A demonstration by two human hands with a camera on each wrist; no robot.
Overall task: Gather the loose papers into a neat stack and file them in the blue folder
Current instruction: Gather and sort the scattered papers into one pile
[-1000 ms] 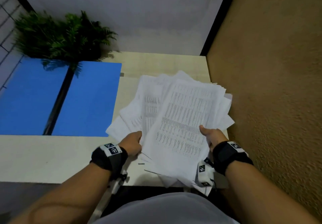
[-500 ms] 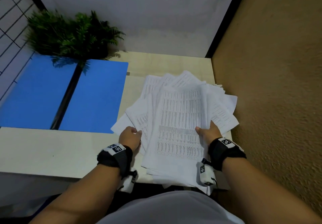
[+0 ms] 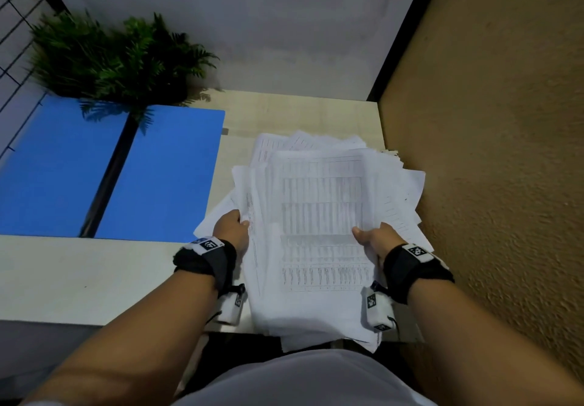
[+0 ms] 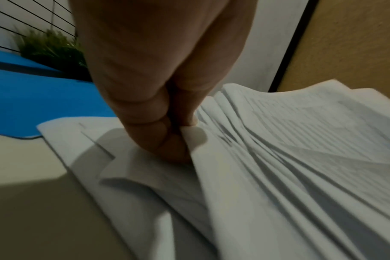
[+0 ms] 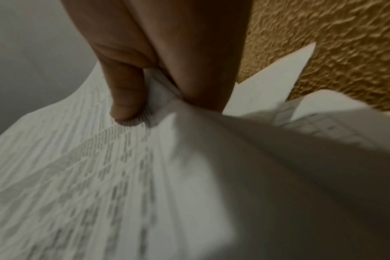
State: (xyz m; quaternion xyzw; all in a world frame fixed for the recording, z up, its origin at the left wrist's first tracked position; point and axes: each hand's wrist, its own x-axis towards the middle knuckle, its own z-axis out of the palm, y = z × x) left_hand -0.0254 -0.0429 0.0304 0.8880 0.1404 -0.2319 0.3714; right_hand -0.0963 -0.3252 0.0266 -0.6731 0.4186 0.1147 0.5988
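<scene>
White printed papers point(image 3: 319, 216), unevenly fanned, are held between both grips above the bench point(image 3: 79, 279): left hand point(image 3: 232, 230) pinches the left edge, right hand point(image 3: 377, 239) clamps the right edge, thumb on top. Blue folder point(image 3: 164, 171) lies open, left of the left grip.

Two bare forearms reach forward, each with a black wrist strap. The left hand point(image 3: 231, 230) curls its fingers, thumb on top, in a pinching grip. The right hand point(image 3: 377, 239) pinches too, thumb point(image 5: 125, 98) pressed flat above.
</scene>
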